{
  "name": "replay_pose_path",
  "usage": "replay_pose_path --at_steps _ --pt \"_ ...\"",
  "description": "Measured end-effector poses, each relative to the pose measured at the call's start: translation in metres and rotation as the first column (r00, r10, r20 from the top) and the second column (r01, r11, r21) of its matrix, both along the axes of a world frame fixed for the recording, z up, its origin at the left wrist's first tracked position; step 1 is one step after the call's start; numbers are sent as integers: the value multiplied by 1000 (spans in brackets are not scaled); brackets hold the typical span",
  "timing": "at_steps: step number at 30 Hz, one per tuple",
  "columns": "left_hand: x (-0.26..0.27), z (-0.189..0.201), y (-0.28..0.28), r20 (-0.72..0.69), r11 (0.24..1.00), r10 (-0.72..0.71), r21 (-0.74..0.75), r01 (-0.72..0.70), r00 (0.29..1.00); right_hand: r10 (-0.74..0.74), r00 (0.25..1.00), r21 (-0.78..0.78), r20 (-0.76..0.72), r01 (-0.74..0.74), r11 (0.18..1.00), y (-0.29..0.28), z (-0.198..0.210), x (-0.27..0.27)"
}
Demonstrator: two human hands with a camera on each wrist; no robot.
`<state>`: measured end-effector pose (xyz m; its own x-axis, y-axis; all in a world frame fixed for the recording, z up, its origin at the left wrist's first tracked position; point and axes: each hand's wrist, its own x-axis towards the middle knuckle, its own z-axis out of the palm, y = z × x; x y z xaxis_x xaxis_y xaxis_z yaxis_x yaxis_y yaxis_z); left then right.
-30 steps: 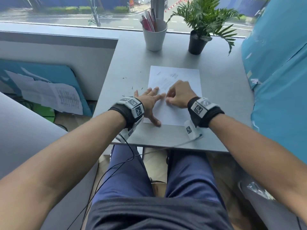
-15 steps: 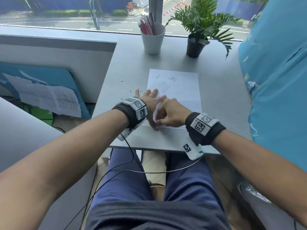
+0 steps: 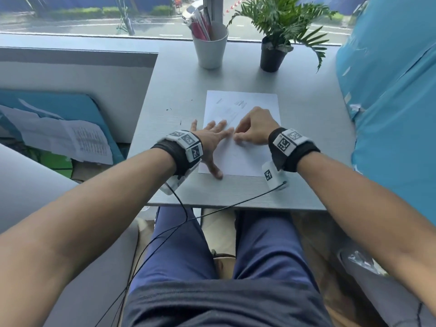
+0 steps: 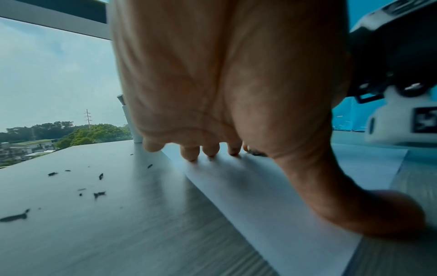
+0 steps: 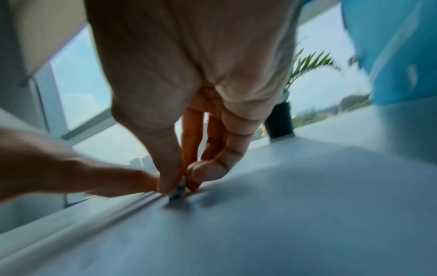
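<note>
A white sheet of paper lies on the grey table. My left hand presses flat on the sheet's left edge with its fingers spread, thumb near the bottom corner. In the left wrist view its fingertips touch the paper. Just to the right, my right hand is curled, knuckles up. The right wrist view shows its thumb and fingers pinching a small grey-dark object whose tip rests on the paper; what it is I cannot tell. A left fingertip lies beside it.
A white cup of pens and a potted plant stand at the back by the window. Dark crumbs dot the table left of the sheet. A blue padded panel borders the right. A black cable crosses the near edge.
My right hand slid toward me along the paper half a second ago and has now moved back up to mid-sheet. The left hand has stayed pressed on the sheet.
</note>
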<state>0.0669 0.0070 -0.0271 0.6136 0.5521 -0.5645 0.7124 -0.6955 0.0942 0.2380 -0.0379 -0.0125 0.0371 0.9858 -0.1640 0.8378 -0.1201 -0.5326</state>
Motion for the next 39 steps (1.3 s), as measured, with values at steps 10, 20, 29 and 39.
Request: replay_pose_path --at_steps 10,20,29,39 --pt "1 0 1 -24 1000 -17 5 17 1000 24 1000 -10 -2 -24 1000 -5 1 2" --pt "5 2 -1 -53 1000 -9 22 10 999 -1 1000 -3 1 1 1000 -7 1 2" --pt "4 1 0 -39 1000 -5 10 6 999 14 1000 -9 20 -14 1000 -11 2 2" --pt "5 1 2 -72 1000 -20 6 20 997 12 998 -17 67 -11 1000 -10 4 4"
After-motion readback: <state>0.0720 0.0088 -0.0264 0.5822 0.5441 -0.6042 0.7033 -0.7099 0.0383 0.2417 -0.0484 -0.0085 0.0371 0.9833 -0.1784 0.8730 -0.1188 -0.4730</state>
